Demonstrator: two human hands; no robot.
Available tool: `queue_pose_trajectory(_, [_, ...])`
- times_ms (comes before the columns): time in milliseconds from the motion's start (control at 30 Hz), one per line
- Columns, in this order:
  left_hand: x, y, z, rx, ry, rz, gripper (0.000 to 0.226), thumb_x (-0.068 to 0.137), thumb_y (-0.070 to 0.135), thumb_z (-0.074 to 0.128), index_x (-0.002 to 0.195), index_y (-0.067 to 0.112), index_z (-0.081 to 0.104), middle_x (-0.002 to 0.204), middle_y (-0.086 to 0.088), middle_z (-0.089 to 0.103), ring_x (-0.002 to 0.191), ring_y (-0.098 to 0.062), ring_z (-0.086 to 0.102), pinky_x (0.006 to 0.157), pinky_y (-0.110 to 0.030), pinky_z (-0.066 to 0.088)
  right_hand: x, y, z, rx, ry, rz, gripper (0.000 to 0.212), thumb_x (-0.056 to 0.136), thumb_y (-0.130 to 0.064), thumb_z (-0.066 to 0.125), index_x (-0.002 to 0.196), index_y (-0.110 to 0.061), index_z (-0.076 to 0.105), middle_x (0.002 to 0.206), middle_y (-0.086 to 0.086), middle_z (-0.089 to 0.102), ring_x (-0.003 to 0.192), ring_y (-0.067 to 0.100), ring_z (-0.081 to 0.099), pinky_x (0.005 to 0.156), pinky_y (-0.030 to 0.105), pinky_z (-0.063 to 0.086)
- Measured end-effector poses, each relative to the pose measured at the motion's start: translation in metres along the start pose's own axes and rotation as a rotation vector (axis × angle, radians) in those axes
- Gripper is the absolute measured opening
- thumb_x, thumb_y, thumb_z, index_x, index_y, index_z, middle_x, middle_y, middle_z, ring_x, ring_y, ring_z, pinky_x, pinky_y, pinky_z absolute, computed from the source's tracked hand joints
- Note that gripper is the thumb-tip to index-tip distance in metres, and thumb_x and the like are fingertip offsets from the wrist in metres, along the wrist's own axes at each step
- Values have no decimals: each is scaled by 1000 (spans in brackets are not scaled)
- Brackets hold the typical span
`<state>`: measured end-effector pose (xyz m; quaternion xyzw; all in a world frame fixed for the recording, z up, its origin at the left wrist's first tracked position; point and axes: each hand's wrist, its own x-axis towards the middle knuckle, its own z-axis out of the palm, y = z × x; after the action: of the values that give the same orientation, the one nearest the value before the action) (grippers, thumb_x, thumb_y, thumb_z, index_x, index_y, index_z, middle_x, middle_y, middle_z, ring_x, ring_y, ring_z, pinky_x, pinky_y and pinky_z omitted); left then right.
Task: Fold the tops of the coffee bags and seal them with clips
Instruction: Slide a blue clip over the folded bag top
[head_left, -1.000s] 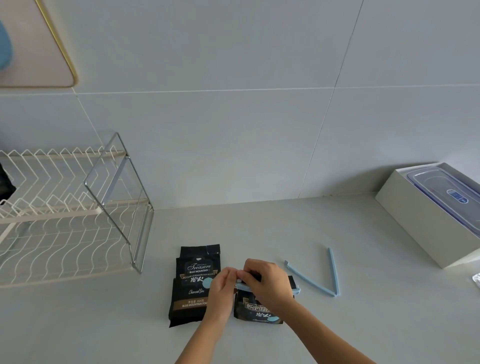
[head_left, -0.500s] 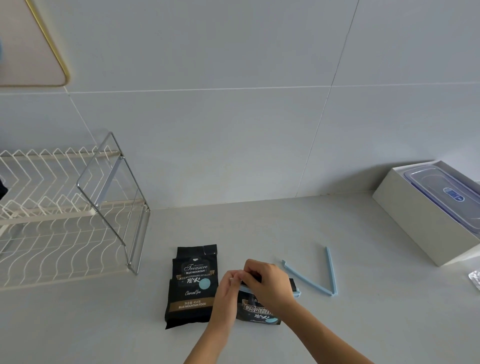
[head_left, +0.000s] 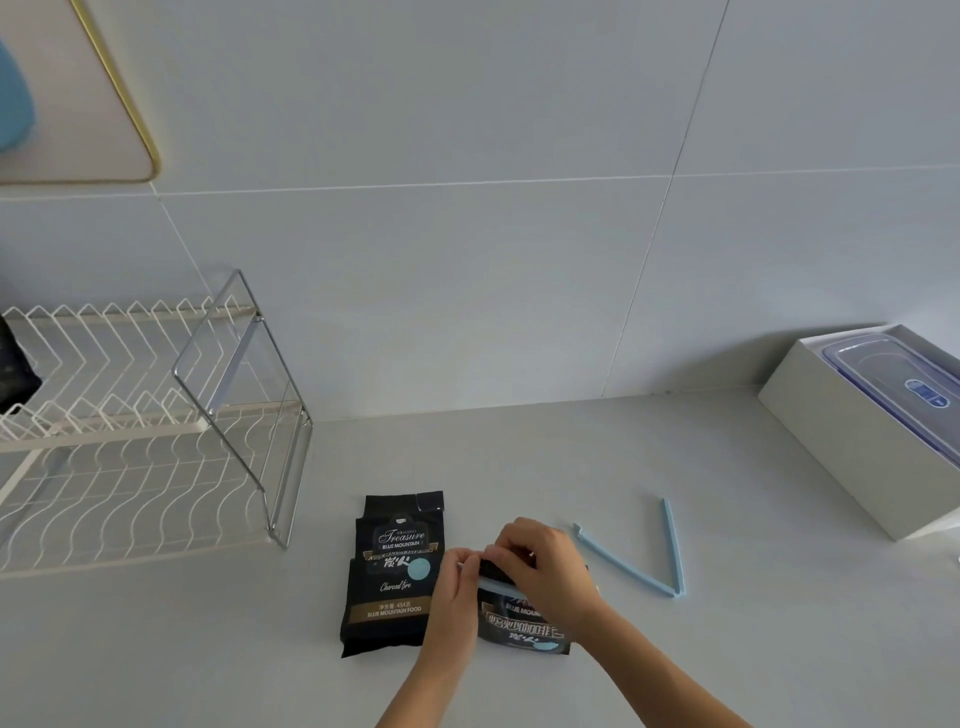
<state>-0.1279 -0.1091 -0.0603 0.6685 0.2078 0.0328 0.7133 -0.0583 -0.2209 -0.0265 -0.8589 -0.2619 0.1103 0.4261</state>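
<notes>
Two black coffee bags lie side by side on the grey counter. The left bag (head_left: 392, 582) lies flat with its top unfolded. The right bag (head_left: 522, 631) has its top folded over, and a light blue clip (head_left: 498, 587) lies across the fold. My left hand (head_left: 457, 592) pinches the clip's left end. My right hand (head_left: 545, 566) covers the fold and presses on the clip from above. A second light blue clip (head_left: 631, 564) lies open in a V shape on the counter to the right.
A white wire dish rack (head_left: 130, 426) with a chrome frame stands at the left. A white box (head_left: 841, 441) holding a clear lidded container (head_left: 904, 389) sits at the right, against the tiled wall. A mirror with a gold rim (head_left: 78, 93) hangs top left.
Both hands stay on the right bag's fold and clip, with only slight finger shifts. The view has drifted a little.
</notes>
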Motion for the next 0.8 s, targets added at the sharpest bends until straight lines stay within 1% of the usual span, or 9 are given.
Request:
queue_pose_trajectory(33, [0, -1, -4, -8, 3, -5, 24, 98, 20, 37, 96, 2, 52, 78, -5, 54, 66, -4, 55, 61, -14, 46, 0, -2, -3, 9, -23, -28, 21, 86, -32, 57, 68, -22, 56, 68, -6, 56, 61, 10, 49, 59, 30, 44])
queue_pose_trajectory(100, [2, 0, -9, -17, -8, -13, 22, 98, 15, 38, 96, 1, 54, 81, -7, 57, 70, -7, 58, 59, -12, 48, -2, 1, -11, -74, -58, -57, 12, 84, -38, 55, 80, -28, 58, 77, -11, 55, 66, 6, 51, 60, 25, 44])
queue_pose_trajectory(200, [7, 5, -9, 26, 0, 28, 22, 97, 9, 39, 88, 7, 59, 88, -6, 62, 82, -12, 59, 65, -13, 48, -16, 19, -24, -298, -80, -54, 18, 78, -44, 61, 92, -34, 56, 81, -17, 48, 72, 3, 47, 60, 21, 40])
queue_pose_trajectory(267, [7, 9, -5, 136, 28, 113, 26, 96, 11, 41, 84, 14, 63, 90, 1, 65, 85, -3, 60, 69, -6, 44, -24, 29, -32, -315, -55, 0, 22, 75, -46, 63, 91, -34, 55, 82, -16, 51, 76, 3, 47, 58, 18, 37])
queue_pose_trajectory(333, [7, 14, -1, 236, 1, 186, 26, 95, 14, 43, 82, 20, 65, 89, 6, 66, 85, 3, 60, 71, -5, 44, -29, 33, -38, -302, -13, 43, 22, 73, -46, 65, 89, -34, 56, 82, -15, 54, 77, 2, 49, 56, 15, 33])
queue_pose_trajectory(467, [8, 20, 1, 310, -96, 218, 19, 93, 24, 49, 82, 24, 66, 86, 8, 67, 86, -2, 61, 74, -14, 48, -35, 34, -40, -269, 105, 86, 16, 73, -40, 71, 83, -32, 62, 78, -12, 56, 66, 3, 51, 51, 14, 31])
queue_pose_trajectory(567, [8, 19, -3, 396, -106, 255, 17, 81, 41, 61, 81, 23, 64, 84, 8, 64, 86, -3, 60, 79, -17, 47, -35, 31, -37, -305, 130, 63, 14, 75, -39, 71, 80, -27, 66, 74, -7, 56, 64, 8, 52, 52, 21, 35])
queue_pose_trajectory(667, [9, 16, -8, 453, -37, 296, 17, 80, 33, 67, 78, 17, 63, 79, 4, 63, 80, -6, 59, 76, -25, 49, -33, 27, -29, -339, 112, 10, 17, 79, -40, 66, 77, -23, 64, 72, -6, 55, 64, 11, 51, 55, 28, 38])
queue_pose_trajectory(800, [11, 14, -11, 438, 19, 298, 24, 81, 30, 67, 70, 9, 62, 69, -2, 60, 70, -14, 57, 69, -31, 47, -31, 23, -25, -283, 119, 5, 20, 82, -41, 64, 75, -22, 65, 72, -7, 55, 65, 11, 53, 57, 31, 42])
